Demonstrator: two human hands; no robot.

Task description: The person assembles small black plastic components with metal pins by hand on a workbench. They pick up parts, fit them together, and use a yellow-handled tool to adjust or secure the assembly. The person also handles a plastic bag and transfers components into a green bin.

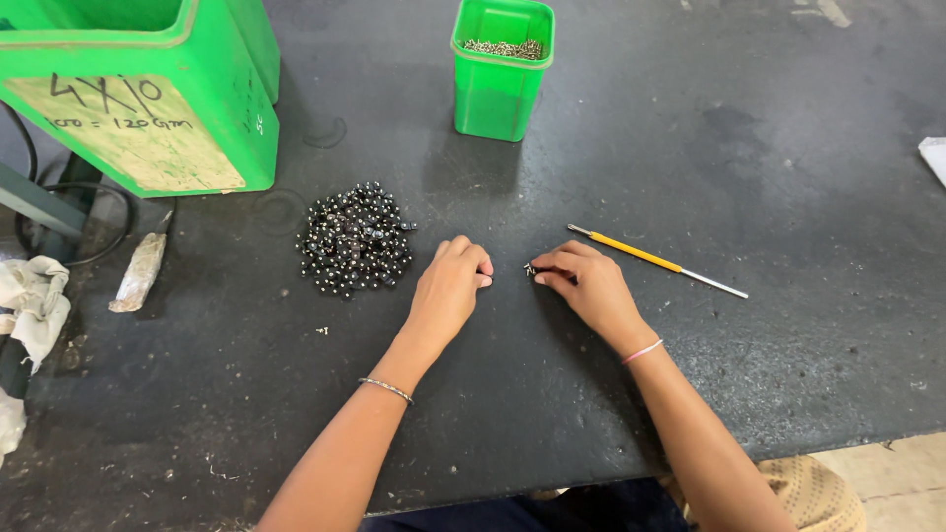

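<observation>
Both hands worked a tiny metal part on the dark table.

My right hand (588, 281) was pinched shut on the small part (530, 268) at its fingertips; my left hand (448, 286) lay curled, and I couldn't tell whether it held anything. I judged the part light, hard and slippery, best gripped by its sides. Beyond lay a yellow tool (655, 260), a heap of dark beads (355, 239) and a green tub (501, 69).
</observation>
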